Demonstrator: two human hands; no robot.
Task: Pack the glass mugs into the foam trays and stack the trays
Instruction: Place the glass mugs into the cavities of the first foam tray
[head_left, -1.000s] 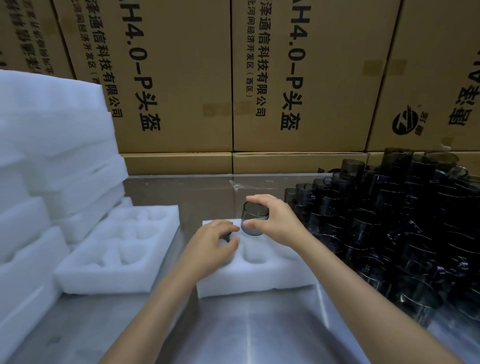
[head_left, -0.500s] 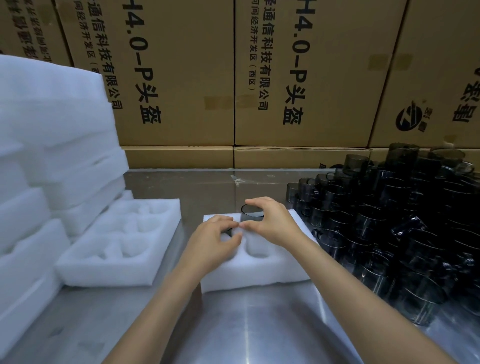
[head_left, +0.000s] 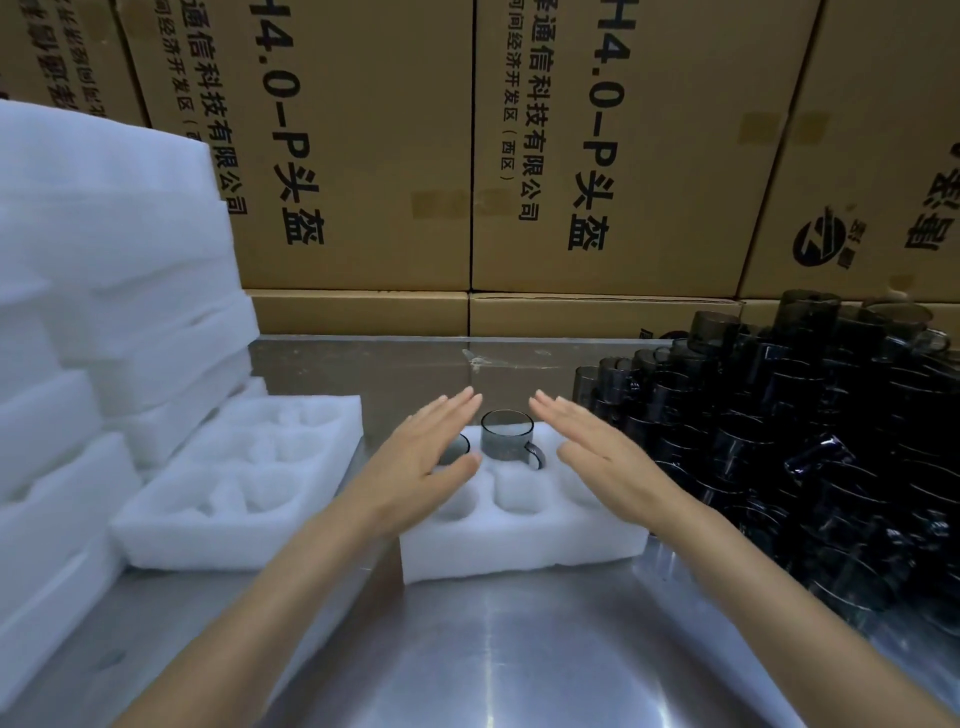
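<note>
Both hands flat, fingers straight, holding nothing. Left hand and right hand hovered over the white foam tray with round pockets. Between them a smoky grey glass mug stood upright in a far pocket, handle toward the right hand. Second grey mug partly hidden behind left fingers. Heap of dark glass mugs lay beyond the right hand; another white foam tray sat outside the left.

The premises were a packing area in a warehouse or factory. Large printed cardboard cartons stood stacked along the back wall. A steel table carried a bulk pile of dark glass mugs, with stacks of white foam trays at the left.
</note>
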